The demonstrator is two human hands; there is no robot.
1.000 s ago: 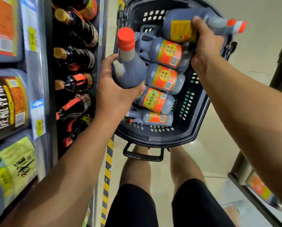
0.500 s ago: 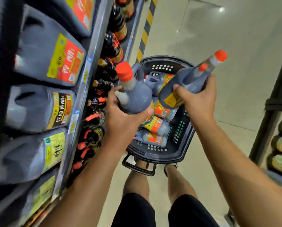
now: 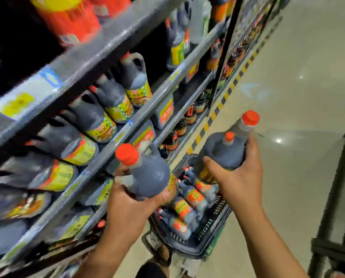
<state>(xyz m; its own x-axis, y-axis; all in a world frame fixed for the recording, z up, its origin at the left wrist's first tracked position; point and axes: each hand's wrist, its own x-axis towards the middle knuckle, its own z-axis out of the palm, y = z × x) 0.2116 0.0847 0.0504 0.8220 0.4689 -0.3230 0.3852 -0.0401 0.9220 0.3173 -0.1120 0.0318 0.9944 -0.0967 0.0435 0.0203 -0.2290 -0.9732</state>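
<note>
While spare bottles (image 3: 187,209) are left in the basket (image 3: 211,227), one dark bottle (image 3: 149,175) is gripped above it by curled fingers of the left hand (image 3: 127,205), a second bottle (image 3: 223,153) by the right hand (image 3: 238,183); neither is shelved yet.

The left hand (image 3: 127,205) grips a dark bottle (image 3: 149,177) round its belly, the orange cap tilted toward the shelves. The right hand (image 3: 240,181) cradles a second dark bottle (image 3: 223,151) from below, cap pointing up and away. Both are held above a black basket (image 3: 211,223) on the floor — labelled bottles (image 3: 187,209) lie in it on their sides. To the left, blurred jugs (image 3: 99,121) line grey shelves (image 3: 111,149), and yellow-and-black floor tape (image 3: 213,115) runs along their foot.
</note>
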